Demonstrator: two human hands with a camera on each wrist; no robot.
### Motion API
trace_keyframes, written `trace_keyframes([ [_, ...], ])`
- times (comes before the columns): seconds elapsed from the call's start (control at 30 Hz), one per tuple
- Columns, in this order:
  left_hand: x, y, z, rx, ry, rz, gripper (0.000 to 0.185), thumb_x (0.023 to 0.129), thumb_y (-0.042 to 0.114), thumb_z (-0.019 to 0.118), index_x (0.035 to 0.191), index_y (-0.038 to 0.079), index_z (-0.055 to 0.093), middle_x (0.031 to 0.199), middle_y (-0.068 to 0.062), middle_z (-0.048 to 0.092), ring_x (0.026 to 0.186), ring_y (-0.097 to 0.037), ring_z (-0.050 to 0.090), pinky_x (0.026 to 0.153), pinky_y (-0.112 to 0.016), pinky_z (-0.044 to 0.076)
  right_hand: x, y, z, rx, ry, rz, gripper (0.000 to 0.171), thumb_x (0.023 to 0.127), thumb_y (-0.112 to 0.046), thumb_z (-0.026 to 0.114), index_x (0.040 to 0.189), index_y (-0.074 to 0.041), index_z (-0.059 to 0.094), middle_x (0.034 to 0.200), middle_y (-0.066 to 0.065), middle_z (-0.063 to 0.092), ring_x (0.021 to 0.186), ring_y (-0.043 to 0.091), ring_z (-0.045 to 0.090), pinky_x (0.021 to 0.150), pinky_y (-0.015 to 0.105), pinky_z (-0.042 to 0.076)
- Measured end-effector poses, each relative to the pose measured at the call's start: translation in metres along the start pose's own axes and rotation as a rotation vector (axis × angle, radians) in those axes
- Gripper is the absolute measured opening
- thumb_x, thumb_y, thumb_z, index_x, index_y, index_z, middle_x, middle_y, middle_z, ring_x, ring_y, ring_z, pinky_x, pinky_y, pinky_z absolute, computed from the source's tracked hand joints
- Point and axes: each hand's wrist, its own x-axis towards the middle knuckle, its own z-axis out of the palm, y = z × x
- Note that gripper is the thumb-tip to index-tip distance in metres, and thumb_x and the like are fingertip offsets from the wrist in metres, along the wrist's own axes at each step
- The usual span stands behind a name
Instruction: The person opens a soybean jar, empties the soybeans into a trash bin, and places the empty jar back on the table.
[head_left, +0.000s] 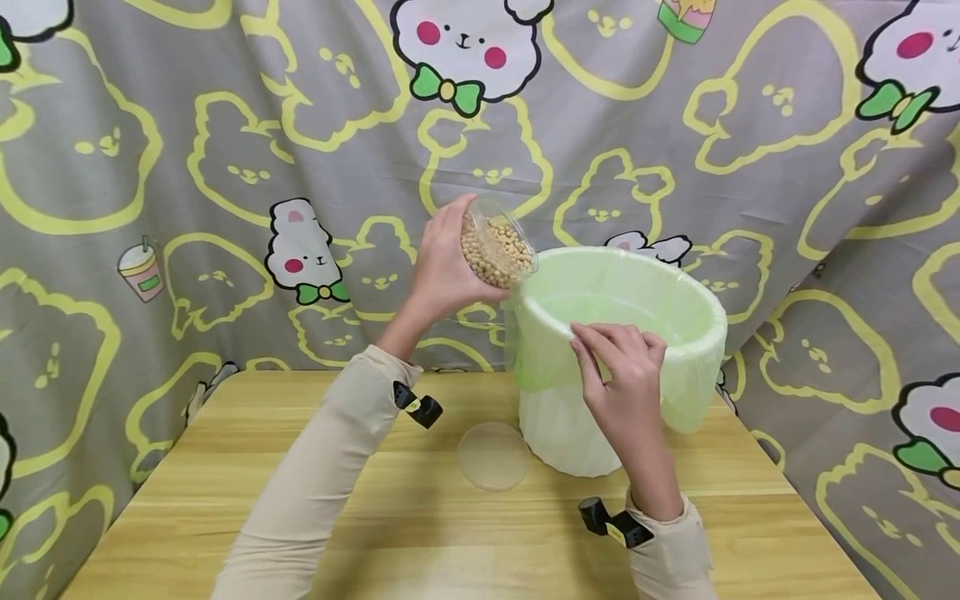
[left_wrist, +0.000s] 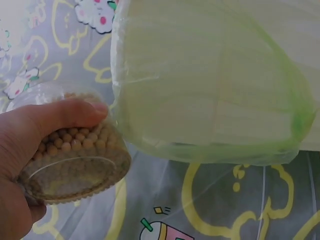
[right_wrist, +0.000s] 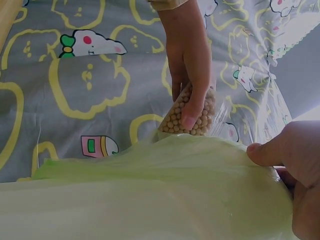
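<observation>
My left hand (head_left: 442,265) grips a clear plastic jar (head_left: 491,257) of round beige beans that look like soybeans. The jar is tilted, its mouth toward the rim of a white bin (head_left: 558,429) and its beans still inside. A thin green plastic bag (head_left: 684,387) lines the bin and folds over its rim. In the left wrist view the thumb lies along the jar's side, above its base (left_wrist: 80,175). My right hand (head_left: 626,379) pinches the bag-covered rim at the bin's near side; the right wrist view shows its thumb (right_wrist: 267,154) on the bag.
A round translucent lid (head_left: 493,456) lies flat on the wooden table (head_left: 420,517), just left of the bin's foot. Behind the table hangs a grey cartoon-print curtain (head_left: 360,167). Each sleeve carries a small black wrist device.
</observation>
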Motion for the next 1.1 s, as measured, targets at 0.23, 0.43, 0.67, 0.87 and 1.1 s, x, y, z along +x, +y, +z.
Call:
trace_keyframes([
  [0.23,0.004,0.004,0.005,0.042,-0.008,0.026,0.127,0.047,0.027,0.102,0.156,0.015,0.037,0.155,-0.009,0.043,0.145,-0.029,0.037,0.122,-0.049,0.033,-0.001,-0.002,0.002,-0.008,0.006,-0.013,0.015,0.087,0.003,0.075,0.102,0.003,0.078,0.09,0.016,0.074,0.085,0.034,0.062,0.086,0.048,0.03],
  [0.43,0.007,0.005,0.008,0.069,-0.01,0.041,0.125,0.049,0.025,0.101,0.155,0.015,0.037,0.155,-0.011,0.042,0.146,-0.029,0.036,0.123,-0.048,0.032,0.0,-0.002,0.004,-0.005,0.009,-0.013,0.015,0.087,0.003,0.075,0.101,0.003,0.078,0.09,0.016,0.073,0.085,0.034,0.062,0.087,0.049,0.029],
  [0.67,0.009,0.01,0.008,0.097,-0.019,0.071,0.123,0.051,0.024,0.1,0.156,0.016,0.036,0.154,-0.01,0.041,0.146,-0.031,0.034,0.121,-0.049,0.034,0.001,-0.001,0.004,-0.003,0.016,-0.018,0.014,0.087,0.003,0.075,0.101,0.003,0.078,0.09,0.017,0.073,0.085,0.034,0.062,0.087,0.047,0.029],
  [0.87,0.008,0.014,0.008,0.11,-0.015,0.049,0.12,0.053,0.024,0.099,0.156,0.019,0.037,0.154,-0.009,0.038,0.146,-0.029,0.034,0.114,-0.051,0.044,0.002,-0.002,0.005,-0.007,0.032,-0.043,0.014,0.086,0.004,0.076,0.1,0.003,0.079,0.088,0.017,0.073,0.083,0.035,0.062,0.085,0.048,0.029],
  [1.1,0.007,0.016,0.007,0.129,-0.024,0.045,0.121,0.055,0.025,0.098,0.158,0.02,0.035,0.155,-0.006,0.037,0.147,-0.028,0.03,0.102,-0.053,0.052,0.001,-0.002,0.005,-0.003,0.039,-0.05,0.016,0.085,0.005,0.076,0.1,0.002,0.079,0.088,0.016,0.074,0.083,0.034,0.063,0.084,0.049,0.029],
])
